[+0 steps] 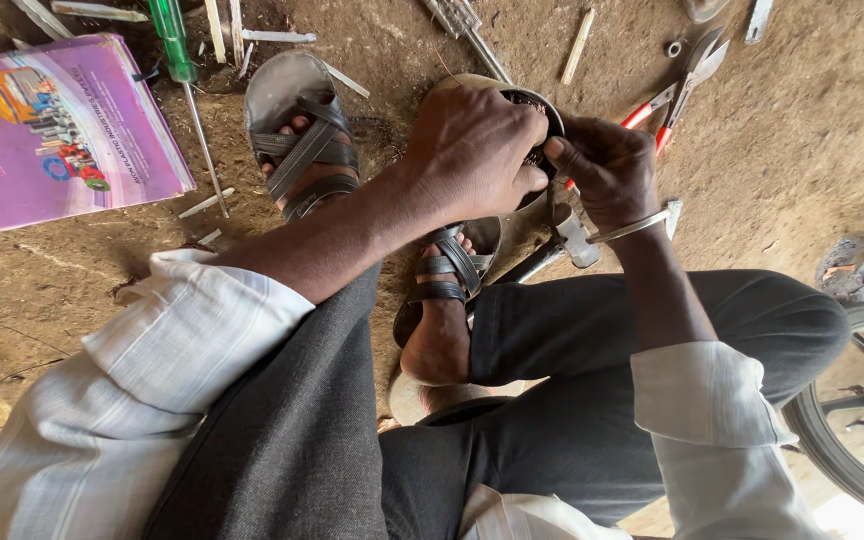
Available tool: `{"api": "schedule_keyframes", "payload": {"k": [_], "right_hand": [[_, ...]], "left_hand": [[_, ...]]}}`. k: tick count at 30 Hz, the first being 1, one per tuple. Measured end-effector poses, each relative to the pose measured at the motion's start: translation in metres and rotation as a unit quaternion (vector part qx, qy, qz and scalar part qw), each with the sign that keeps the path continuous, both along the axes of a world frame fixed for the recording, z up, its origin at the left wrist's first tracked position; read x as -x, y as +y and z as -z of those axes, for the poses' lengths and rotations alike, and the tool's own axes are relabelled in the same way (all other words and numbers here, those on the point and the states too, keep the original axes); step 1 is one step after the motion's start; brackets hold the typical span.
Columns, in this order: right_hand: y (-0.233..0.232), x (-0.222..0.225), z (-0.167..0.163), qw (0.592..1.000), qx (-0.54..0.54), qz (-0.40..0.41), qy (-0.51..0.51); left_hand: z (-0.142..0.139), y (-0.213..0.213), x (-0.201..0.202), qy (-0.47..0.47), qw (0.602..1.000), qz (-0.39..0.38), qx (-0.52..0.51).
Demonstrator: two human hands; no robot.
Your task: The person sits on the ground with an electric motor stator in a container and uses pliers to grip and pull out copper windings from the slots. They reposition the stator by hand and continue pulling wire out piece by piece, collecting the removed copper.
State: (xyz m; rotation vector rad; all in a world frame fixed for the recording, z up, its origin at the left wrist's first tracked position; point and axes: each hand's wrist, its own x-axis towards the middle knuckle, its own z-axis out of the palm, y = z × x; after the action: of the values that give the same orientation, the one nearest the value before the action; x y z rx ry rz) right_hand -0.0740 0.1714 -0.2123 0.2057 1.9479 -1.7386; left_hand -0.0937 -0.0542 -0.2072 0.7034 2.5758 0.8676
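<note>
Two hands meet over a dirt floor (pixel 772 130), both closed on one round dark part (pixel 542 110), which sits between them above the sandalled feet. Largest near the grip is the purple booklet (pixel 52 125), lying flat well off to the left of the left hand (pixel 477 145). A black wheel (pixel 857 400) shows at the edge, below and right of the right hand (pixel 607 170). Two sandals (pixel 302 130) rest on the floor, one just left of the grip, the other right beneath it. A hammer (pixel 562 245) lies under the right hand, its head near the wrist and its bangle (pixel 632 228). Red-handled cutters (pixel 687 80) lie just beyond the right hand, blades pointing away. A green-handled screwdriver (pixel 177 60) lies well left of the grip, beside the booklet. The left hand wraps over the part's rim from above, fingers curled tight; the right hand pinches its near edge with thumb and fingertips. What the part is in detail cannot be told, as the hands cover most of it.
</note>
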Motion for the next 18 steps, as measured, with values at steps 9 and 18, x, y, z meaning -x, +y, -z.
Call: {"api": "schedule_keyframes", "payload": {"k": [9,18], "right_hand": [[-0.004,0.004,0.002,1.0,-0.023,-0.014,-0.005],[-0.024,-0.021,-0.031,0.99,-0.11,0.032,0.085]], "left_hand": [[0.015,0.001,-0.02,0.068,0.993,-0.031,-0.092],[-0.019,-0.092,-0.027,-0.032,0.963,-0.116,-0.243]]}}
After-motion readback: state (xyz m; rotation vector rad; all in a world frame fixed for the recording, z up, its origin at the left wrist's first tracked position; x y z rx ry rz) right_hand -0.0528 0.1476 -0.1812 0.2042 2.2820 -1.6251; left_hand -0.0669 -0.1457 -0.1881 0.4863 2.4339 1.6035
